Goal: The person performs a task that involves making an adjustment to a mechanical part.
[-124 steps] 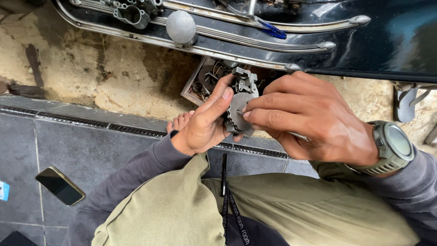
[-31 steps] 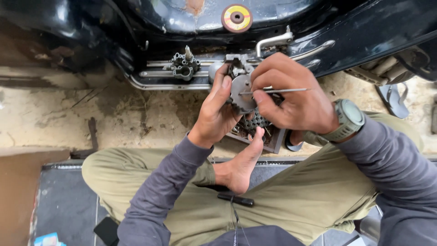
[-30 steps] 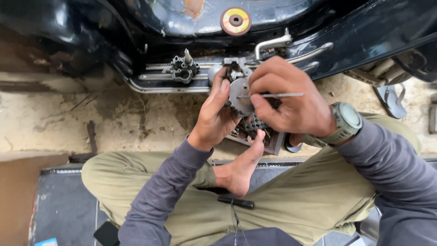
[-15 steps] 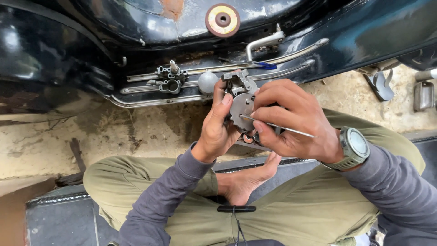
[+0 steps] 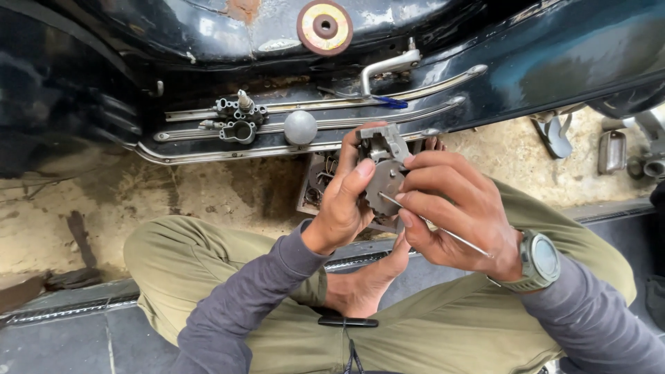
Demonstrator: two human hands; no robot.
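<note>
Right hand (image 5: 457,215): fingers pinched tight on a thin silver metal rod (image 5: 433,225), its tip laid against the round face of the part, its shaft running back right across the palm toward the wrist.
Left hand (image 5: 346,201): wrapped around the grey metal mechanical part with a round toothed disc (image 5: 382,173), thumb pressed on the disc's edge, fingers curled behind and closed firmly.
Part: held up between both hands, centre of the scene, above the person's lap and just near of the dark vehicle body.
Wrist: a grey-green round watch (image 5: 537,262) sits on the right arm.
Below: a bare foot (image 5: 367,284) tucked under the hands, olive trousers on crossed legs, grey sleeves.
Far side: a dark blue metal vehicle body (image 5: 554,55) with chrome floor strips (image 5: 305,128) running left to right.
On the strips: a grey round ball-shaped knob (image 5: 300,127), and to its left a small grey metal carburettor-like piece (image 5: 235,119).
Far centre: a rusty round disc (image 5: 325,26) on the body.
Ground: a box of small parts (image 5: 320,187) just behind the left hand on the concrete.
</note>
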